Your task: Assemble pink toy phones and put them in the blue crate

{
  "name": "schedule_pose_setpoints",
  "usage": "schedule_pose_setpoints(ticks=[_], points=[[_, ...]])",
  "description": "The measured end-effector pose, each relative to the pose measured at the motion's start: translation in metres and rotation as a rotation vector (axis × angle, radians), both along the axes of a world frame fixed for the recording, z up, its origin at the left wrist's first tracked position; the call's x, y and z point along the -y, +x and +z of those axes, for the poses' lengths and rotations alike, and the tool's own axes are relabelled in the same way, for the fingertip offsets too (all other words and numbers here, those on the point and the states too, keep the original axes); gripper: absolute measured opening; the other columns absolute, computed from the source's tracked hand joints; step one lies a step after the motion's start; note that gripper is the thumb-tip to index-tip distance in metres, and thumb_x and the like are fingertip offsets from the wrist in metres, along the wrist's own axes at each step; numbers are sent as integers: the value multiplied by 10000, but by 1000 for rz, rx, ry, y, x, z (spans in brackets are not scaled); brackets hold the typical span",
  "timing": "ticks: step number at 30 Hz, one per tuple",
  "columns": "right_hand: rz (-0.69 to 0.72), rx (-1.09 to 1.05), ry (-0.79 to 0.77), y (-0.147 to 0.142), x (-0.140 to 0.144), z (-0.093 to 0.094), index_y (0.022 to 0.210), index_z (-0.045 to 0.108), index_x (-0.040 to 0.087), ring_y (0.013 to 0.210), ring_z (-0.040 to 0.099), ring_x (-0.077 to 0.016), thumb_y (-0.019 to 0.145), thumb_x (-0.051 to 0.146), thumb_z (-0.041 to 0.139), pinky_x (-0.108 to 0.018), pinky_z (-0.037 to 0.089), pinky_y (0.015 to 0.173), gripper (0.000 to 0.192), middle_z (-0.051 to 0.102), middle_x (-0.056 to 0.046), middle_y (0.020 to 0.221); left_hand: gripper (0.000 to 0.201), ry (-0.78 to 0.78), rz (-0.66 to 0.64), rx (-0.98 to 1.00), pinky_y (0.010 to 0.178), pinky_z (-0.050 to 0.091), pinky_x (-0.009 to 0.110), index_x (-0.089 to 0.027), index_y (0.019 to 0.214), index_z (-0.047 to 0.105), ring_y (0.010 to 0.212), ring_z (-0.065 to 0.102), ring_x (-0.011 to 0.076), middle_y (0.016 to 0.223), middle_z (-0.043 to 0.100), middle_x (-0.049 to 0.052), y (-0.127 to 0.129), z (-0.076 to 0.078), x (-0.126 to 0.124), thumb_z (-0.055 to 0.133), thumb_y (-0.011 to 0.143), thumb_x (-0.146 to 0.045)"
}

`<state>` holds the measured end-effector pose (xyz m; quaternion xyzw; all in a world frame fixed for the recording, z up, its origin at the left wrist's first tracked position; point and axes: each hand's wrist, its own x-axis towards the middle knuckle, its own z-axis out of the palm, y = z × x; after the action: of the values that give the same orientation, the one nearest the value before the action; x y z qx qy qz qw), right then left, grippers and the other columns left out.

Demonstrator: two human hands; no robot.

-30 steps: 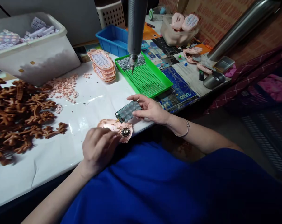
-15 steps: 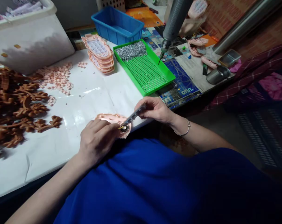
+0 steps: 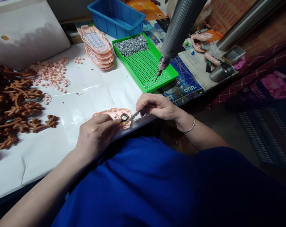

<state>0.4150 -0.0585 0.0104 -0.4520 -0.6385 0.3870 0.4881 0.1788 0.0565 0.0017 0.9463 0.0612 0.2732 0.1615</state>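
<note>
"What's the right hand (image 3: pixel 159 106) got?"
"Its fingers pinch a thin board (image 3: pixel 136 114) (we mostly see its edge) in the middle of the frame."
"And the left hand (image 3: pixel 95 130)?"
"Its fingers are bunched close at the pink shell (image 3: pixel 112 113), near the round black part (image 3: pixel 124 118). I can't tell if they pinch anything."
"Where's the shell?"
"On the white bench (image 3: pixel 86 94), mid-frame. A green tray (image 3: pixel 128 69) is at the upper middle, and brown pieces (image 3: pixel 18 104) lie at the left."

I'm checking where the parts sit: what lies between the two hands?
The head view shows a round speaker on the peach shell between left hand and right hand, plus a thin board the right hand holds.
</note>
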Motion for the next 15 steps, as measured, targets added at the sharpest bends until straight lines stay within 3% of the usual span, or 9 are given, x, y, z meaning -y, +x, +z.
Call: schedule_pose_setpoints(ticks=[3, 6, 11, 15], points=[[-89, -125, -217, -1, -3, -2, 933, 538, 130, 670, 597, -63, 898, 175, 564, -190, 503, 642, 63, 601, 16, 767, 172, -87, -7, -25, 568, 515, 216, -184, 901, 711, 658, 654, 130, 734, 673, 9, 1, 4, -4, 586, 956, -289], [-100, -166, -269, 0, -4, -5, 927, 499, 145, 656, 593, -65, 895, 203, 571, -191, 506, 627, 98, 591, 25, 762, 204, -105, -19, -33, 575, 519, 210, -178, 908, 722, 646, 652, 123, 744, 684, 14, 1, 8, -3, 551, 969, -271], [-82, -36, -113, 2, -2, -6, 955, 531, 114, 666, 600, -58, 910, 138, 538, -185, 495, 649, 52, 601, 22, 748, 201, -208, 106, -93, 569, 499, 211, -173, 875, 736, 662, 649, 130, 744, 691, 14, 2, 9, 6, 586, 943, -288], [-44, 104, 130, 4, 0, -6, 959, 592, 90, 746, 605, -47, 902, 48, 511, -164, 502, 672, 107, 611, -12, 849, 163, -266, 157, -53, 573, 470, 196, -183, 805, 710, 645, 633, 108, 719, 685, -9, 3, 7, 11, 615, 919, -252]])
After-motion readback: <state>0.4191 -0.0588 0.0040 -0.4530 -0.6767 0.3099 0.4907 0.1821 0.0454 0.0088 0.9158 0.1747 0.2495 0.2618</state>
